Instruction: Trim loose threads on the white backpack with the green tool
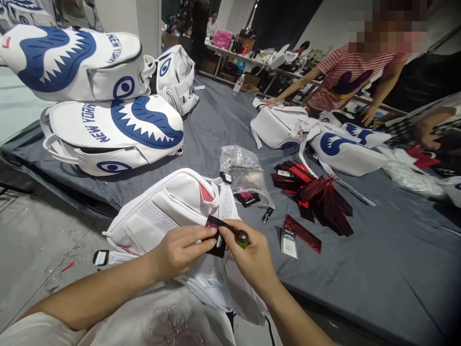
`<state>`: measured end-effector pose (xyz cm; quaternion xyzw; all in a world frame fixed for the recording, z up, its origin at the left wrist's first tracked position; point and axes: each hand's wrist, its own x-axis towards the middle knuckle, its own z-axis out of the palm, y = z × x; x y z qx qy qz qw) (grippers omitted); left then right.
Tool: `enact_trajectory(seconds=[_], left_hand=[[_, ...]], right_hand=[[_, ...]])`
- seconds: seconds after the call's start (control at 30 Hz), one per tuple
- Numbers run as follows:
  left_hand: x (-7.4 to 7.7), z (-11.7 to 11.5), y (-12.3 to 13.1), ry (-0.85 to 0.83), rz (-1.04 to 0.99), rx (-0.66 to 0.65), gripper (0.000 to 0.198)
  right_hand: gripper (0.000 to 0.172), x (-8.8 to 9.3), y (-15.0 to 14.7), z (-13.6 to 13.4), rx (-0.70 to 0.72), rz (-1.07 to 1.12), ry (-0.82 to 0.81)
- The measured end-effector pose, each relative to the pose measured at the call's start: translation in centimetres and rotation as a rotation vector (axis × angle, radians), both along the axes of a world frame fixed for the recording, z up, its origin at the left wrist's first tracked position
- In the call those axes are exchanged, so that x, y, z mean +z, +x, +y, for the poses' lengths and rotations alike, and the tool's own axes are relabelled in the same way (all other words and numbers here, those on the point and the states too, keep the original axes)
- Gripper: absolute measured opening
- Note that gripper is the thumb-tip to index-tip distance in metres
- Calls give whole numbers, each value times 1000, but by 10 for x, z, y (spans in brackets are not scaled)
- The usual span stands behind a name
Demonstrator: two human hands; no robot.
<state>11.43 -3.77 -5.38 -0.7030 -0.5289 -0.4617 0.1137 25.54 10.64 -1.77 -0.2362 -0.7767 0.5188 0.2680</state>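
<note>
A black hang tag (218,248) with a pink print is pinched in the fingers of my left hand (183,251). My right hand (254,257) is closed around a small tool (242,238) with a dark rounded end and a green part; its working end is hidden. The right thumb presses against the tag. Beneath both hands a white backpack (144,218) lies on the table's near edge, its padded back and straps facing up. Just beyond lies a clear plastic bag (245,166) with another black tag (248,198) by its lower edge.
Two white backpacks with blue shark mouths are stacked at left, the lower backpack (90,144) on the grey cloth (360,269). Dark red tags (324,206) lie in a pile at right, near a white-labelled tag (289,242). Across the table a person (345,79) reaches among more backpacks (279,126).
</note>
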Motion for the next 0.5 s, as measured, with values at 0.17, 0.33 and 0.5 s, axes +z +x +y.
enact_trajectory(seconds=[0.17, 0.33, 0.5], left_hand=[[14, -17, -38, -147, 104, 374, 51], [18, -22, -74, -420, 183, 590, 30], [8, -27, -83, -296, 160, 487, 24]], right_hand=[[18, -2, -15, 15, -159, 10, 261], [10, 9, -41, 14, 33, 76, 429], [32, 22, -52, 3, 169, 93, 639]])
